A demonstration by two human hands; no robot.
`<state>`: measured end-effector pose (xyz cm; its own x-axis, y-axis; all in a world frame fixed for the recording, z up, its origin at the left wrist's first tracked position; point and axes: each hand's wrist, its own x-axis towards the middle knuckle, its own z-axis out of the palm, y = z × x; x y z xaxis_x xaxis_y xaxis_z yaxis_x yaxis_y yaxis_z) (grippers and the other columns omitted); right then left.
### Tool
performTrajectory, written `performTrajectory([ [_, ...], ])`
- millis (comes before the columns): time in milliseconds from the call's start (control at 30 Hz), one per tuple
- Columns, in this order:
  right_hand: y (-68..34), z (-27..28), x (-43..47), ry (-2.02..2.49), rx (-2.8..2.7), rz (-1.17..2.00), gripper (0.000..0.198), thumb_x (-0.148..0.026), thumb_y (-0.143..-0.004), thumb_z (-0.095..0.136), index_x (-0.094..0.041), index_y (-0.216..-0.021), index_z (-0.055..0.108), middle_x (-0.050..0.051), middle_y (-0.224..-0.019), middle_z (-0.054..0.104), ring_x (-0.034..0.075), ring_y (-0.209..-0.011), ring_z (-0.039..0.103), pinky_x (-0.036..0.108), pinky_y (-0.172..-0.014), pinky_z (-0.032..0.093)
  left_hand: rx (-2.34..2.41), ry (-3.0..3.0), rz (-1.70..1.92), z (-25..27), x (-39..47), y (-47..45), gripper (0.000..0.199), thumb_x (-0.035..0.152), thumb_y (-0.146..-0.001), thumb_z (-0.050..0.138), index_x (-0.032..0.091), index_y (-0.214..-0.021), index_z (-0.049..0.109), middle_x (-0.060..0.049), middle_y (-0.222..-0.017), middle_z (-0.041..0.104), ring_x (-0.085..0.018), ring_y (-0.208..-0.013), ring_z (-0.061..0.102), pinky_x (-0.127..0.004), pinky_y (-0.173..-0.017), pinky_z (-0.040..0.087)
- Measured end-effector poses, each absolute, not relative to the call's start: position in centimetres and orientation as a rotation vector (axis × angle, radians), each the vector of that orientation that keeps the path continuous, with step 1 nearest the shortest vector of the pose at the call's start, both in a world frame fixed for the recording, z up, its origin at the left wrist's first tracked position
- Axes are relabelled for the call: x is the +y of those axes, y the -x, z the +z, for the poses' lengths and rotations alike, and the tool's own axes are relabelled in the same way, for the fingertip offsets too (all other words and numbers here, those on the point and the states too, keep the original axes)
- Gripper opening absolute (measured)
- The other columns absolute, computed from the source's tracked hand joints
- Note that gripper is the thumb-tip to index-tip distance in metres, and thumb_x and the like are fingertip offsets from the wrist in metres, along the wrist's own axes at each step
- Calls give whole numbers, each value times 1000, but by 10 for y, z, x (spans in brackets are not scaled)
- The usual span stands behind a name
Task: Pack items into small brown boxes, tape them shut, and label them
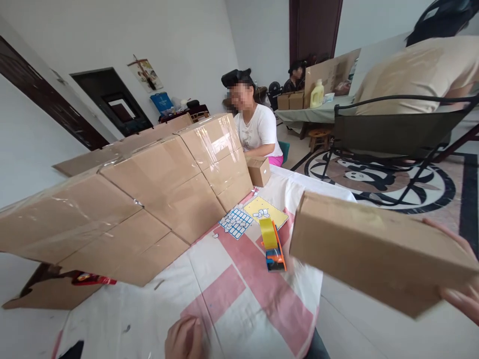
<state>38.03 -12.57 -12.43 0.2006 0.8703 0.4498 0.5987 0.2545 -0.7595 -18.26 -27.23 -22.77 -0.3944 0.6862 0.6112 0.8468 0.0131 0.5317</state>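
Note:
My right hand [458, 294] grips the end of a long brown cardboard box [374, 249], fingers above and thumb at the lower side. The box is held off the table's right side, slightly blurred. My left hand [184, 338] is closed, knuckles up, at the near edge of the table, with nothing seen in it. Between the hands and farther back stands a tape dispenser [276, 254] with a roll of yellow tape [268, 233]. Behind it lie a blue-and-white sheet of labels [236, 222] and a yellow sheet [265, 210] with loose white pieces on it.
Stacked taped cardboard boxes [157, 194] form a wall along the table's left side. A small box [258, 171] stands at their far end. A person in a white shirt [261, 130] sits beyond. Another person sits in a folding chair [392, 134] at right. A red-and-white cloth [258, 284] covers the table.

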Motion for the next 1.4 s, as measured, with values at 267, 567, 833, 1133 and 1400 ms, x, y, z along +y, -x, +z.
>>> performTrajectory([
  [267,-276,-146,83,1281,-1721,433,112,-67,-69,76,-12,-151,24,29,-146,40,31,-123,54,43,-95,49,-2113,1729,-1097,-225,-274,194,9,36,-84,65,30,-84,72,0,-86,74,-23,-83,70,-38,-76,58],
  [567,-213,-121,134,1689,-1903,341,104,-66,-71,76,-15,-152,35,32,-119,59,36,-94,67,45,-72,44,-2319,1437,-1409,-205,-280,169,17,37,-88,60,26,-89,72,-5,-93,72,-23,-90,68,-39,-83,57],
  [833,-89,-57,29,979,-2250,103,24,-45,-89,62,-28,-105,69,17,-114,67,29,-96,68,42,-77,50,-2327,845,-1520,-160,-315,298,29,46,-90,56,19,-97,64,-5,-89,69,-17,-76,63,-30,-73,53],
  [1133,326,-84,-162,436,-2738,1071,48,-17,-83,69,-19,-130,68,13,-148,52,27,-126,58,36,-104,46,-2486,816,-1186,-76,-258,508,72,19,-88,58,20,-154,30,-17,-165,25,-27,-129,54,-38,-102,48],
  [1400,497,-98,-165,817,-2659,1218,84,-10,-81,68,-21,-157,36,18,-171,-2,38,-134,53,50,-104,46,-2683,897,-857,-57,-235,587,40,35,-92,65,19,-128,58,-11,-139,57,-26,-116,61,-50,-99,52],
])
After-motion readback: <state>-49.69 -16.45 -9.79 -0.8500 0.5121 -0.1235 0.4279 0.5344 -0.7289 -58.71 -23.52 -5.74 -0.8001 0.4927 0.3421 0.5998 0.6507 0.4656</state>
